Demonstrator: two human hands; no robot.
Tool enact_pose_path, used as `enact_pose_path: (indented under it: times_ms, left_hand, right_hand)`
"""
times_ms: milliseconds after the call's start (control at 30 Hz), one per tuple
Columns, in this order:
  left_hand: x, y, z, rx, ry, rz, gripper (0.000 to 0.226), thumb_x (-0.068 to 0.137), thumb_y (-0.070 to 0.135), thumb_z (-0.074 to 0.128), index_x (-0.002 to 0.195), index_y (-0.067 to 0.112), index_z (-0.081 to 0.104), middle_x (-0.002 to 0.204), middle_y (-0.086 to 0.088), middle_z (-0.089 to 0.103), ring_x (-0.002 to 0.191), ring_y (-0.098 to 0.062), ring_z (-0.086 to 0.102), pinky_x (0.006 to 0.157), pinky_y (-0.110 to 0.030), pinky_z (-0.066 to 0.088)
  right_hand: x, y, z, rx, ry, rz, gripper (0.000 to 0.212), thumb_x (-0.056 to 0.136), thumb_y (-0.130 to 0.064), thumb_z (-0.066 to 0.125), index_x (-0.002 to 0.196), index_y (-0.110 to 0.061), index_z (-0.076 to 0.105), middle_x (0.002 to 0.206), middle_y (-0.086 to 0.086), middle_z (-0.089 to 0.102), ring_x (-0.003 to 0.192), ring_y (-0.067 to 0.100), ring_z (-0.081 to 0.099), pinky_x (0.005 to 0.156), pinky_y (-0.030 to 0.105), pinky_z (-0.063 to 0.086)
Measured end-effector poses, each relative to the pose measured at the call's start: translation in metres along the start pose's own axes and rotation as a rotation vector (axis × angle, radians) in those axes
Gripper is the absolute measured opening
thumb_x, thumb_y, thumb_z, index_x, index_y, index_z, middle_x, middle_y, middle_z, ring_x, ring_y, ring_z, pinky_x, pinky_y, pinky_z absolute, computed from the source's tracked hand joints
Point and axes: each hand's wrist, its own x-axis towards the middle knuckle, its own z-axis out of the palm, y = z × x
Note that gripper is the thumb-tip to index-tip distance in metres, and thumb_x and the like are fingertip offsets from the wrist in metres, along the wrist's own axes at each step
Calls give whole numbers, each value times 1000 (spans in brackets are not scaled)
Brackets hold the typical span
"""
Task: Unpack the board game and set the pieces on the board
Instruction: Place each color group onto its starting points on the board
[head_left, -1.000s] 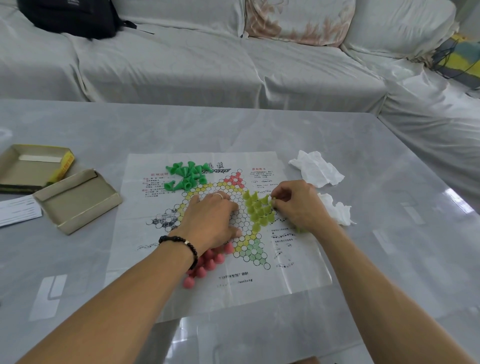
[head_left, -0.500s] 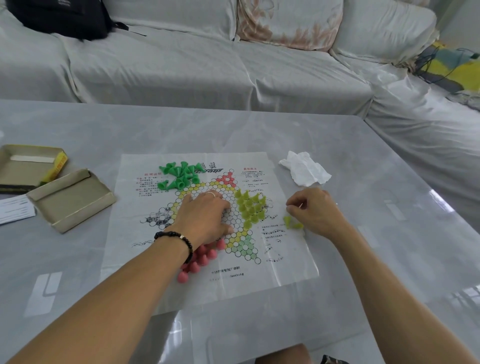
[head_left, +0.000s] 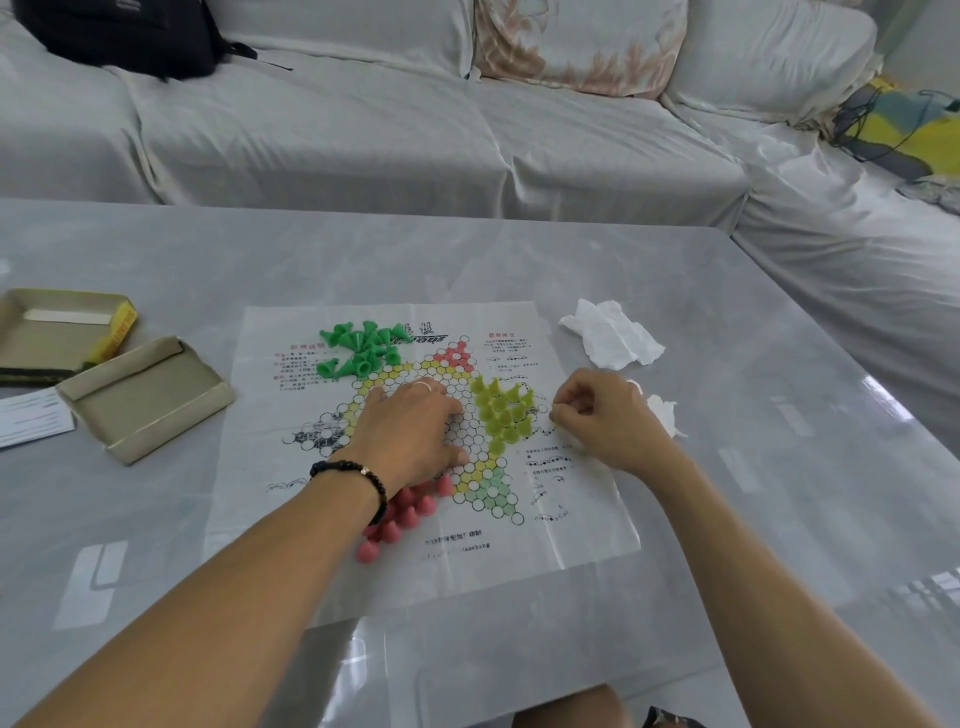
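across the far side a white-draped sofa (head_left: 467, 130) with a black bag (head_left: 124, 36) at far left. grey tabletop (head_left: 727, 322) carries the paper board (head_left: 415, 457) in the middle, box halves (head_left: 145, 400) to its left, crumpled tissue (head_left: 613, 332) to its right. left hand (head_left: 410, 431) lies flat on the board centre, fingers straight and spread. right hand (head_left: 608, 415) at the board's right edge, fingers curled, pinching; what it holds cannot be told. green pieces (head_left: 363, 348) heaped far left on the board, yellow pieces (head_left: 504, 410) standing right of centre, pink pieces (head_left: 405, 514) near the left wrist.
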Motion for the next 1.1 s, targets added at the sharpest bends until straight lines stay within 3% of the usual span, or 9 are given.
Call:
enact_pose_path:
  times_ms: [200,300,433,700,867,1000,1100]
  left_hand:
    - [-1,0,0,0,2,2,60,82,56,63,136,32,47,147,4,38,134,-16,36,113,-49,21]
    - [0,0,0,6,7,4,60,82,56,62,136,32,47,147,3,38,134,-16,36,113,-49,21]
    - [0,0,0,5,8,3,60,82,56,62,135,32,48,146,4,39,133,-16,36,113,-49,20]
    - [1,-2,3,4,16,10,61,81,57,63,135,32,48,149,3,36,136,-17,34,113,-51,21]
    - [2,-3,4,-6,21,8,60,81,56,64,134,33,48,150,3,34,137,-17,33,114,-52,20]
    - [2,-2,3,-3,14,7,61,82,56,63,136,33,47,151,3,34,137,-16,32,114,-52,19]
    - [1,-1,2,0,10,5,60,82,55,63,136,32,47,150,3,35,137,-16,33,114,-51,18]
  right_hand:
    - [5,2,7,87,117,98,16,81,-15,70,94,-19,61,78,-2,67,75,8,59,57,16,37]
    - [8,2,9,23,92,71,13,83,-18,69,96,-20,69,80,-4,68,79,9,59,64,15,39]
    - [8,1,16,-122,-26,-6,26,88,-13,59,110,-15,71,98,-1,69,88,11,58,78,22,42]
    - [11,-4,22,-136,-44,-5,16,82,-9,62,91,-18,71,72,-2,66,73,13,60,69,27,51]
    - [14,-2,24,-122,-29,5,17,82,-10,62,95,-18,71,74,-3,67,77,14,61,73,29,51]
    - [10,3,17,-101,23,12,25,87,-10,55,106,-16,70,88,-8,66,85,11,59,76,24,45]
    - [6,9,1,-101,67,36,27,89,-7,50,101,-17,72,96,-5,67,89,12,59,79,26,45]
